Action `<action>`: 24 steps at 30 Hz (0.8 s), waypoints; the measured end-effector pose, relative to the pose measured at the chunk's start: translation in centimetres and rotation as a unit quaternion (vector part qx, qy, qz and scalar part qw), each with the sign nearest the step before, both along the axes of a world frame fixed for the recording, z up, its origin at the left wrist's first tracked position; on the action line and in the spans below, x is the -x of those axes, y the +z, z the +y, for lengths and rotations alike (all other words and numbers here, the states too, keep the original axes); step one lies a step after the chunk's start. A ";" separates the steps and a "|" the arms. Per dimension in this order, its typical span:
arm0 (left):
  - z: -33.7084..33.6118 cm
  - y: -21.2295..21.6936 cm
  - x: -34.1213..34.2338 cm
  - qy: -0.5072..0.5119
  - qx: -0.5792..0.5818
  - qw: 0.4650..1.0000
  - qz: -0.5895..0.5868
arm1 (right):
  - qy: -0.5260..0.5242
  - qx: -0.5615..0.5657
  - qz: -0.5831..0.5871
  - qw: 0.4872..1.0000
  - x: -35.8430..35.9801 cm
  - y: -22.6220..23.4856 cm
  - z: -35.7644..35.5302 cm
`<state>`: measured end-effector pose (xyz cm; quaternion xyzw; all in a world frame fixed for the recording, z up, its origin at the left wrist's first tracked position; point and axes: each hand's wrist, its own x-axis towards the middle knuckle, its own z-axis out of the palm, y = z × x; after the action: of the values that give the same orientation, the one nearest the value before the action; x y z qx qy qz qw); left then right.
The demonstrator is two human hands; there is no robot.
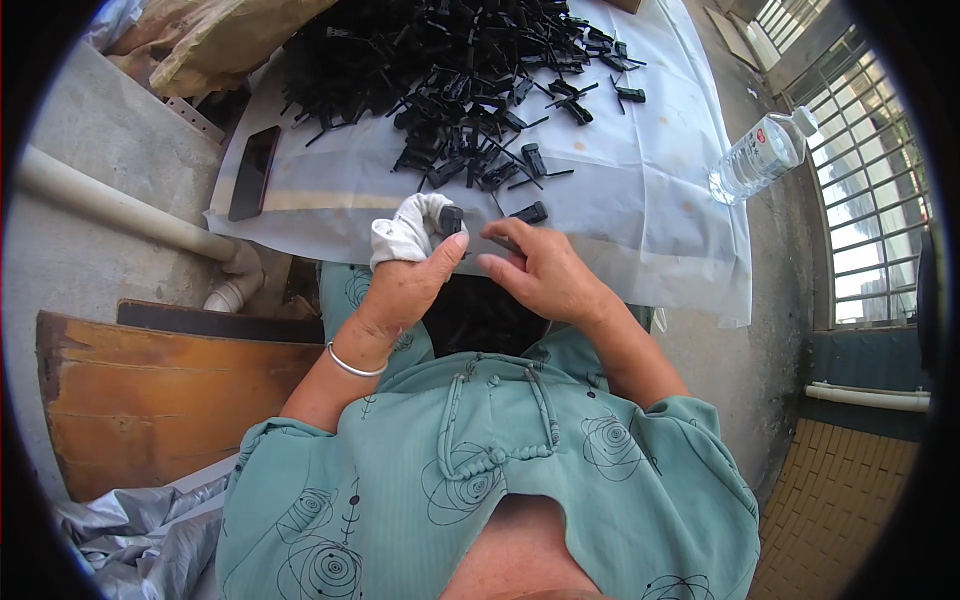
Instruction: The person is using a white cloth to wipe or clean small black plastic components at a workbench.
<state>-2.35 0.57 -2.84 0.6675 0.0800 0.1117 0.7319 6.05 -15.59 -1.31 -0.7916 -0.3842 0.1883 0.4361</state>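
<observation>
My left hand has white cloth, perhaps a glove, over its fingers, with the thumb bare. Between that thumb and the covered fingers is a small black plastic part. Just to the right is my right hand, its index finger and thumb apart and pointing toward the part. I see nothing held in it, though its other fingers are partly hidden. Beyond the right hand, a loose black plastic part lies near the table's front edge. A large heap of similar black parts, many with thin prongs, covers the far middle of the table.
White plastic sheeting covers the table. A dark phone lies at the left, and a clear water bottle stands on the right edge. A brown wrapping is at the far left; a wooden board and pipe are beside me.
</observation>
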 end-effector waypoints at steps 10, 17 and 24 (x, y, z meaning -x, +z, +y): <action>-0.5 0.4 0.3 -0.030 0.069 0.997 0.036 | 0.006 -0.077 -0.079 0.994 -0.1 -0.5 -0.9; -0.7 1.7 0.9 -0.123 -0.044 0.990 0.054 | 0.020 -0.193 -0.102 0.976 0.0 -1.5 -0.3; -1.1 1.5 1.3 -0.150 0.031 0.985 0.075 | -0.011 -0.184 0.043 0.982 0.9 -1.5 0.0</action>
<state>-3.66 -0.56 -1.34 0.6550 0.0366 -0.0522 0.7529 5.17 -15.60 -2.83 -0.6934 -0.3846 0.1435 0.5922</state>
